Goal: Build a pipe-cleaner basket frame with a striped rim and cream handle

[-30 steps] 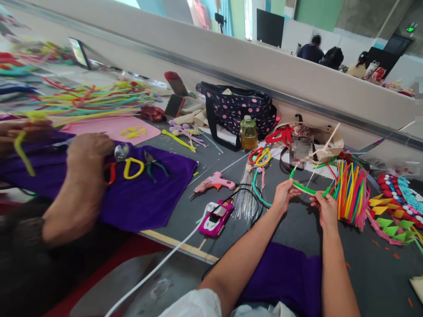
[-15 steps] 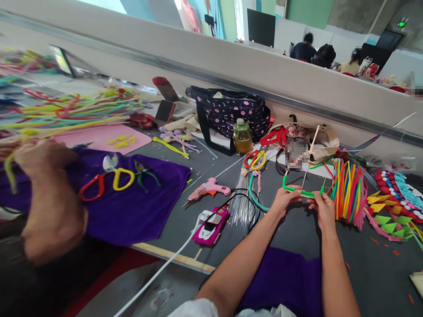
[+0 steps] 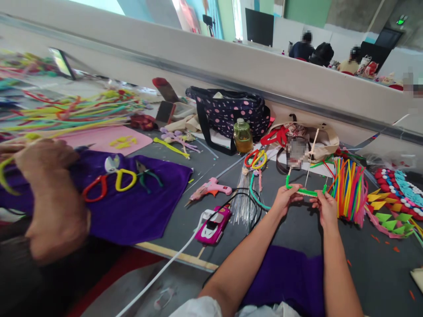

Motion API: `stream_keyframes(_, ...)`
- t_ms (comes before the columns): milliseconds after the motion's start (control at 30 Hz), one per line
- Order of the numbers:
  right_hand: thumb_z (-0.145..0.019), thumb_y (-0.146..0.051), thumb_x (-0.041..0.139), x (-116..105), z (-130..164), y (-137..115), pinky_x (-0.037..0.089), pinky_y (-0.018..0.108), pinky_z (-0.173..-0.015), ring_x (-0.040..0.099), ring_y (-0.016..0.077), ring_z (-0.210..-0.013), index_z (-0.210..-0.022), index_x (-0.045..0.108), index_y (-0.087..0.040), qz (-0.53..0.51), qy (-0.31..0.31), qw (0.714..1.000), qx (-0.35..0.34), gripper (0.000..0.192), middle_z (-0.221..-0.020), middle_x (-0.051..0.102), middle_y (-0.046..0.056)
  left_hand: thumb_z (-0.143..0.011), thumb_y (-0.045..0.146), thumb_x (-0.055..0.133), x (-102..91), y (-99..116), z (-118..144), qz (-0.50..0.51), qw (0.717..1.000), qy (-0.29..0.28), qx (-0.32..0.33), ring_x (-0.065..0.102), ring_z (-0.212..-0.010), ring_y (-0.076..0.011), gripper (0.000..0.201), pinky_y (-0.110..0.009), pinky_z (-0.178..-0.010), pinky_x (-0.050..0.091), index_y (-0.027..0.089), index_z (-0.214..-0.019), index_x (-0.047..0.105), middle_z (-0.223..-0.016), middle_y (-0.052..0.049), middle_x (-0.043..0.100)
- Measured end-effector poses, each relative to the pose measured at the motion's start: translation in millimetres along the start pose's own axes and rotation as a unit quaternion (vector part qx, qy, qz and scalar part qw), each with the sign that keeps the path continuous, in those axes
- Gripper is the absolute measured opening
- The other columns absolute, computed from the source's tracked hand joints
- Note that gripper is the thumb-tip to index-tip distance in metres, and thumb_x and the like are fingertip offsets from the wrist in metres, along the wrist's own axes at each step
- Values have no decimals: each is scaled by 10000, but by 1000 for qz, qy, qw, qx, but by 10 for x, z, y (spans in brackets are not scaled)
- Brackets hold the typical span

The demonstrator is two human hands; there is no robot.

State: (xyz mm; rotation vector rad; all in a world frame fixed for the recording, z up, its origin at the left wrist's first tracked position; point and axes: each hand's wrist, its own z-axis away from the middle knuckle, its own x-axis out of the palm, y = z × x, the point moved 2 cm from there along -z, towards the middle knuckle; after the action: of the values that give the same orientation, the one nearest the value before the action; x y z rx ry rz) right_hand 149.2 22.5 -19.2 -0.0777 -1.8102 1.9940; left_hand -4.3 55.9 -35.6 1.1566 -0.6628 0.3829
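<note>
Left hand (image 3: pixel 286 200) and right hand (image 3: pixel 326 207), right of frame centre, pinch bent green strip (image 3: pixel 307 193); multicoloured bundle (image 3: pixel 349 189) farther right, pink glue gun (image 3: pixel 214 188) mid-frame on worktop (image 3: pixel 373 277).

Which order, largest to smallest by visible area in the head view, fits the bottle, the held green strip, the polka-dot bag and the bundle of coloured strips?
1. Polka-dot bag
2. Bundle of coloured strips
3. Bottle
4. Green strip, long but thin
</note>
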Motion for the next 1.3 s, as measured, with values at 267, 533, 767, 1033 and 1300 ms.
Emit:
stream_keyframes(267, -587, -443, 798, -33, -29, 32, 437, 165, -369, 641, 133, -513, -816, 643, -146, -10, 1, 1000, 7, 406, -644, 656, 6, -698, 383, 742, -26, 5, 5, -9, 1000, -20, 13, 678, -668, -169, 394, -280, -650, 560, 77, -938, 685, -890, -153, 721)
stream_keyframes(533, -571, -417, 811, -120, -73, 27, 447, 152, -367, 639, 127, -505, -817, 645, -136, -25, 23, 999, 7, 409, -621, 643, -3, -816, 432, 585, -48, 124, 7, 2, 999, 8, 35, 693, -692, -195, 410, -294, -635, 557, 81, -1021, 636, -964, -191, 708)
stream_keyframes(767, -585, -428, 802, -150, -91, 46, 456, 156, -372, 656, 142, -522, -831, 645, -137, -15, 19, 1000, 7, 412, -620, 653, 7, -771, 349, 649, -82, 127, -10, -3, 999, 16, 50, 685, -648, -172, 323, -260, -607, 551, 87, -959, 637, -953, -179, 713)
stream_keyframes(1033, -592, -439, 798, -153, -106, 81, 458, 156, -374, 659, 145, -527, -840, 642, -137, -5, 19, 1000, 8, 421, -615, 660, 12, -771, 389, 655, -99, 91, -23, -7, 998, 30, 49, 677, -636, -158, 346, -254, -596, 550, 90, -942, 634, -949, -182, 713)
stream_keyframes(1300, -569, -424, 813, -103, -85, 64, 455, 150, -367, 638, 130, -498, -820, 653, -138, -12, 20, 1000, 19, 412, -584, 652, 9, -739, 307, 709, -78, 53, -8, -30, 1000, -5, 0, 692, -686, -181, 370, -273, -617, 560, 101, -1032, 613, -949, -166, 713)
